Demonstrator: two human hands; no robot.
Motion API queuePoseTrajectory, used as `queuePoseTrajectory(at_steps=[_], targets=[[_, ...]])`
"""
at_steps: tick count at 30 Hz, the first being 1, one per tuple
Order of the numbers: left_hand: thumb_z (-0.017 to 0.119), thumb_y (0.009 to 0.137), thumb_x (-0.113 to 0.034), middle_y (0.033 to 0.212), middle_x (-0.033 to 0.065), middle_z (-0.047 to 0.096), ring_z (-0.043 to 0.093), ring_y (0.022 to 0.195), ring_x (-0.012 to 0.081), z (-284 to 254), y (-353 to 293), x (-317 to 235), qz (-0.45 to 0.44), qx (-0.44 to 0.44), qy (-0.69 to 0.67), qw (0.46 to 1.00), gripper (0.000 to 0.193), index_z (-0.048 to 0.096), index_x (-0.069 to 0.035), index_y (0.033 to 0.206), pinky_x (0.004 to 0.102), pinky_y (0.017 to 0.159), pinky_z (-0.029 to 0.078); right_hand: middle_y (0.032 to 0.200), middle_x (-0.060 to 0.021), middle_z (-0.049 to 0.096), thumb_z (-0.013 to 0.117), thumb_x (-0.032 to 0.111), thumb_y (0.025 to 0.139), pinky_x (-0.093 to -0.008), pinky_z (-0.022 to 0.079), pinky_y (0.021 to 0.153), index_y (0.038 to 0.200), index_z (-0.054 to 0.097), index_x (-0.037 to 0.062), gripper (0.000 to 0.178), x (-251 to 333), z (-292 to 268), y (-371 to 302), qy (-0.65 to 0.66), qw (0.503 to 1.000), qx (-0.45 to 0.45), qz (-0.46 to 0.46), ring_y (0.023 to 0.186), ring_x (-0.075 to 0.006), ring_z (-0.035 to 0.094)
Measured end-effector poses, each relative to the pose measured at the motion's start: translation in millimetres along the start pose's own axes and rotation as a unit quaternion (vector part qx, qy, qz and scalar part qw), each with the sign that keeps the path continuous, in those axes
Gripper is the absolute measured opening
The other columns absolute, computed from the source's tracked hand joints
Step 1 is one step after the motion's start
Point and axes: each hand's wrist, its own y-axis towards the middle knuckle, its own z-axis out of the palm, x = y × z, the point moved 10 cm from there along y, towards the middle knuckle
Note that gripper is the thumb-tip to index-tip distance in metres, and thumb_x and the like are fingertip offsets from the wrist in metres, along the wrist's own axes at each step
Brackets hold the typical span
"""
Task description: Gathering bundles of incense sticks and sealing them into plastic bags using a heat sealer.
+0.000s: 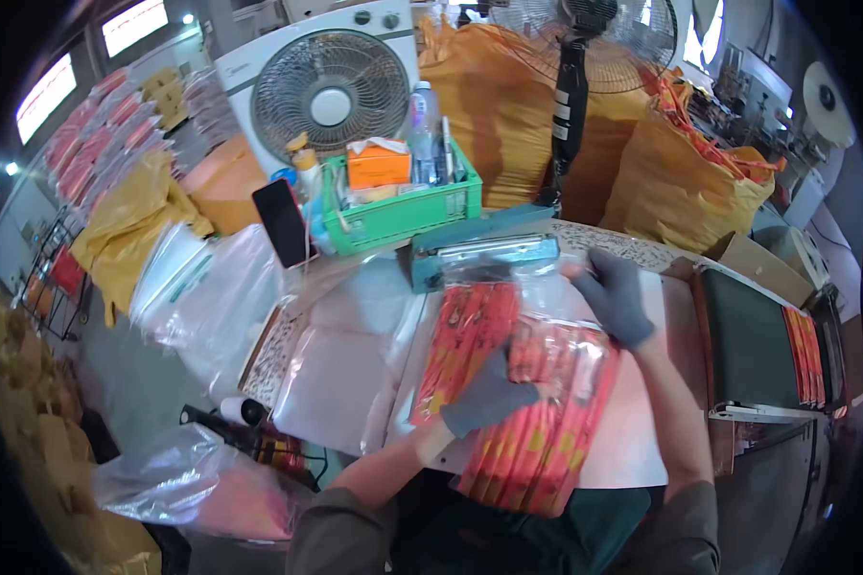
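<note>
A clear plastic bag of long red packets (537, 441) hangs tilted over the near edge of the table in front of me. My left hand (489, 395), in a grey glove, grips its left side, with the fingers partly hidden. At the bag's loose clear top, the gloved right hand (620, 299) is closed with its fingertips on the plastic. Another bag of red packets (467, 321) lies behind and to the left, its upper end against the teal bag sealer (489, 254). Flat clear bags (340, 379) are stacked left of it.
A green crate (403, 216) holds a bottle and an orange box, with a phone (283, 222) leaning beside it. Behind stand a box fan (331, 105), a pedestal fan (571, 105) and yellow sacks (690, 182). At right, red packets (804, 355) lie on a dark conveyor belt (746, 335).
</note>
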Motion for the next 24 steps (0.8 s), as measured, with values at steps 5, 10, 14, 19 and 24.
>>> queuePoseTrajectory(at_steps=[5, 10, 14, 19, 24], targets=[[0.069, 0.079, -0.018, 0.095, 0.0053, 0.066, 0.063, 0.089, 0.0147, -38.8, 52.9, 51.7, -0.092, -0.013, -0.115, 0.989, 0.032, 0.062, -0.002, 0.106, 0.0295, 0.085, 0.048, 0.085, -0.0087, 0.065, 0.074, 0.037, 0.074, -0.0302, 0.049, 0.068, 0.134, 0.041, 0.0047, 0.076, -159.2, 19.5, 41.8, -0.136, 0.959, -0.247, 0.015, 0.071, -0.0183, 0.061], [0.071, 0.078, -0.017, 0.096, 0.007, 0.067, 0.064, 0.086, 0.0153, -129.5, 88.3, 101.6, -0.194, -0.13, -0.164, 0.958, 0.029, 0.065, -0.002, 0.103, 0.0287, 0.078, 0.051, 0.103, -0.0146, 0.064, 0.074, 0.04, 0.073, -0.0368, 0.047, 0.084, 0.137, 0.04, 0.011, 0.079, -59.7, 46.8, 132.8, 0.078, 0.992, -0.096, 0.04, 0.095, -0.024, 0.063], [0.066, 0.083, -0.015, 0.098, 0.005, 0.065, 0.062, 0.09, 0.0154, -148.0, 100.4, 122.1, -0.143, -0.175, -0.248, 0.942, 0.029, 0.062, -0.003, 0.108, 0.0297, 0.082, 0.049, 0.088, -0.0166, 0.061, 0.067, 0.037, 0.08, -0.0381, 0.048, 0.076, 0.103, 0.062, 0.0094, 0.036, -134.4, 81.2, 123.5, -0.103, 0.993, -0.011, 0.048, 0.084, -0.0309, 0.061], [0.063, 0.085, -0.017, 0.1, 0.0055, 0.065, 0.061, 0.094, 0.0163, -147.1, 98.8, 99.4, -0.093, -0.197, -0.191, 0.957, 0.03, 0.061, -0.002, 0.111, 0.0293, 0.085, 0.047, 0.083, -0.0158, 0.057, 0.062, 0.03, 0.085, -0.0386, 0.046, 0.071, 0.095, 0.061, 0.007, 0.025, -149.1, 91.3, 105.6, -0.044, 0.995, -0.071, 0.047, 0.081, -0.0334, 0.057], [0.059, 0.088, -0.018, 0.104, 0.0051, 0.063, 0.059, 0.096, 0.0144, -152.1, 99.1, 131.2, -0.119, -0.159, -0.256, 0.946, 0.029, 0.06, -0.002, 0.112, 0.0291, 0.088, 0.045, 0.087, -0.0154, 0.057, 0.06, 0.034, 0.086, -0.0404, 0.046, 0.071, 0.091, 0.059, 0.0105, 0.024, -137.1, 100.5, 109.6, -0.031, 0.996, -0.079, 0.017, 0.086, -0.0338, 0.056]])
